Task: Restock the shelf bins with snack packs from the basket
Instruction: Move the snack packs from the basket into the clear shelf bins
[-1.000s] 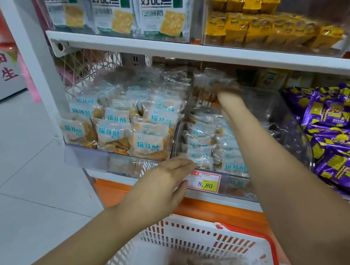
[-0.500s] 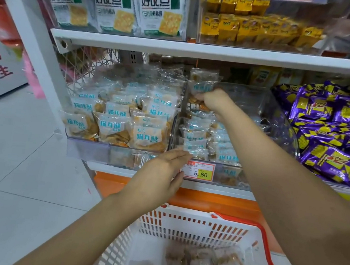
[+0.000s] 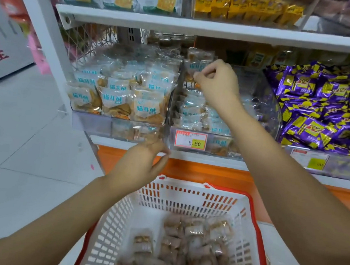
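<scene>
My right hand (image 3: 217,84) reaches into the clear middle bin (image 3: 265,94) on the shelf. Its curled fingertips pinch the lower edge of a clear snack pack (image 3: 198,59) that stands upright at the bin's back left. More packs with blue labels (image 3: 195,115) lie along that bin's left side; its right side is bare. My left hand (image 3: 143,163) hovers open below the bins' front edge, fingertips near the divider. Below it stands the white basket with a red rim (image 3: 187,197), which holds several snack packs (image 3: 193,243).
The left bin (image 3: 119,97) is full of the same blue-labelled packs. Purple and yellow packs (image 3: 325,112) fill the bin on the right. A price tag reading 8.80 (image 3: 190,141) hangs on the middle bin's front. The shelf above (image 3: 201,26) carries cracker bags and yellow packs.
My right hand has drawn back slightly from the bin's rear, where the pack now stands. My left hand dropped a little below the bin front. The view tilted down toward the basket.
</scene>
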`<state>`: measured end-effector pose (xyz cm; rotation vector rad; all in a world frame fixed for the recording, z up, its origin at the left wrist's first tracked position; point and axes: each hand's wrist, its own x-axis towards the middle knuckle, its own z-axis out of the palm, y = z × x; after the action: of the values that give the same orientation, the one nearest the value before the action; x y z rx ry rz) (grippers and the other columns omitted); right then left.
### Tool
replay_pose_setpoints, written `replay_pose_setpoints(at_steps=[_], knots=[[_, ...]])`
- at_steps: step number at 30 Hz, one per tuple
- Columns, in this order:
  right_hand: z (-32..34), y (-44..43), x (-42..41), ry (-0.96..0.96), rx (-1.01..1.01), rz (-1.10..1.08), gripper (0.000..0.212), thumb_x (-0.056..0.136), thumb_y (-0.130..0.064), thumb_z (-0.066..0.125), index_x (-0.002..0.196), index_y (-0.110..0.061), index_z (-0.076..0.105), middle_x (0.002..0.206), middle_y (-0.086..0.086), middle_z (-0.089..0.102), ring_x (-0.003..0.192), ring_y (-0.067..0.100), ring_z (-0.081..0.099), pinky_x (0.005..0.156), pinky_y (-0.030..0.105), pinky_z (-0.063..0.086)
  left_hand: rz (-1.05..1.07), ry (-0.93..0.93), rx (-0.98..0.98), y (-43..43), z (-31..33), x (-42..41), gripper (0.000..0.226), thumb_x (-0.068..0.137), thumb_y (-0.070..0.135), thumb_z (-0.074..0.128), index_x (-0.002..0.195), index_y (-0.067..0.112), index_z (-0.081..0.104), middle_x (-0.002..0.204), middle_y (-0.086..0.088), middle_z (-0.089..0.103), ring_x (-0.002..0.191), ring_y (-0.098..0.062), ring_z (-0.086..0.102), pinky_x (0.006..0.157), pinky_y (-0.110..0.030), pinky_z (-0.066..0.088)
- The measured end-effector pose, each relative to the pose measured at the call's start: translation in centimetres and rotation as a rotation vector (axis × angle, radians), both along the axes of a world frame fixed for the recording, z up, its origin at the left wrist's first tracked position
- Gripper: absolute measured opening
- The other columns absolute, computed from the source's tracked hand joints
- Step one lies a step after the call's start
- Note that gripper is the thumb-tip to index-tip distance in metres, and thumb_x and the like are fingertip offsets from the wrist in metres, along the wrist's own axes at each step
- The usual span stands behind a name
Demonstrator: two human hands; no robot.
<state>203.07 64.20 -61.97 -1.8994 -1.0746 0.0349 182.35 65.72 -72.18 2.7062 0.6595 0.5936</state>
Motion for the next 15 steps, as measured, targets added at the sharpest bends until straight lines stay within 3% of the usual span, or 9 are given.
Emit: replay_pose_setpoints(at_steps=[2,4,6,7,8,10,12,14,15], knots=[[-1.2,-2.4,-2.2,-0.021,0.021,0.103,0.023,0.088,-0.029,0.064,0.07,-0.022,0.052,0.068,-0.011,0.05,0.06,0.001,0.044,0.058,0.017,0.036,0.016,0.115,-0.028,-0.2,-1.5,-1.2,0.023,0.094,0.033,0.05,0.075,0.021,0.054,0.069,0.009,0.052,0.064,-0.016,0.051,0.057,-0.029,0.039],[-3.6,-4.8,-4.4,0.011,-0.033,0.226,0.032,0.088,-0.029,0.065,0.062,-0.025,0.047,0.059,-0.01,0.046,0.054,0.001,0.042,0.051,0.013,0.032,0.035,0.29,-0.047,-0.2,-3.4,-2.5,0.035,0.096,0.033,0.05,0.064,0.02,0.042,0.058,0.007,0.042,0.055,-0.015,0.043,0.052,-0.029,0.03],[-7.7,-6.3,-6.2,0.001,-0.197,0.332,0.032,0.089,-0.03,0.063,0.062,-0.025,0.047,0.057,-0.008,0.048,0.052,0.002,0.044,0.05,0.015,0.033,0.057,0.482,-0.058,0.6,-6.0,-4.3,0.033,0.096,0.034,0.048,0.067,0.017,0.045,0.067,0.001,0.053,0.063,-0.016,0.051,0.056,-0.028,0.035],[-10.3,-6.6,-6.8,0.006,-0.305,0.366,0.031,0.09,-0.031,0.062,0.063,-0.024,0.05,0.057,-0.007,0.051,0.052,0.002,0.047,0.05,0.018,0.035,0.077,0.575,-0.077,1.0,-7.2,-5.3,0.027,0.096,0.036,0.046,0.078,0.017,0.054,0.083,-0.001,0.062,0.076,-0.017,0.057,0.065,-0.027,0.041],[-13.0,-6.6,-7.4,-0.005,-0.426,0.389,0.028,0.09,-0.032,0.062,0.065,-0.021,0.055,0.06,-0.004,0.057,0.055,0.007,0.053,0.052,0.023,0.04,0.102,0.654,-0.108,1.3,-8.2,-6.3,0.024,0.096,0.037,0.046,0.096,0.018,0.061,0.103,-0.001,0.065,0.093,-0.018,0.06,0.078,-0.028,0.046],[-19.2,-6.4,-8.0,-0.069,-0.695,0.433,0.021,0.09,-0.029,0.062,0.081,-0.011,0.067,0.08,0.005,0.069,0.075,0.019,0.064,0.067,0.031,0.051,0.131,0.78,-0.164,1.6,-9.5,-7.9,0.035,0.096,0.038,0.047,0.125,0.02,0.056,0.128,0.0,0.057,0.116,-0.017,0.054,0.097,-0.027,0.041],[-24.8,-7.1,-8.1,-0.037,-0.93,0.47,0.023,0.092,-0.024,0.059,0.11,-0.01,0.063,0.108,0.008,0.065,0.096,0.022,0.061,0.081,0.029,0.052,0.135,0.826,-0.19,1.8,-10.3,-8.9,0.04,0.097,0.037,0.047,0.132,0.02,0.053,0.134,0.0,0.054,0.123,-0.015,0.05,0.102,-0.025,0.037],[-29.7,-8.8,-7.9,-0.023,-1.053,0.561,0.037,0.094,-0.02,0.053,0.131,-0.014,0.049,0.124,0.007,0.053,0.104,0.023,0.056,0.083,0.025,0.051,0.118,0.836,-0.217,2.2,-10.9,-9.3,0.038,0.097,0.036,0.048,0.129,0.019,0.056,0.133,0.002,0.056,0.12,-0.014,0.052,0.1,-0.024,0.038],[-31.9,-9.6,-7.8,-0.091,-1.095,0.614,0.044,0.094,-0.018,0.051,0.137,-0.018,0.044,0.134,0.009,0.046,0.116,0.028,0.051,0.092,0.033,0.049,0.109,0.838,-0.23,2.4,-11.2,-9.4,0.037,0.097,0.035,0.048,0.127,0.018,0.058,0.131,0.003,0.058,0.118,-0.013,0.053,0.098,-0.024,0.039]])
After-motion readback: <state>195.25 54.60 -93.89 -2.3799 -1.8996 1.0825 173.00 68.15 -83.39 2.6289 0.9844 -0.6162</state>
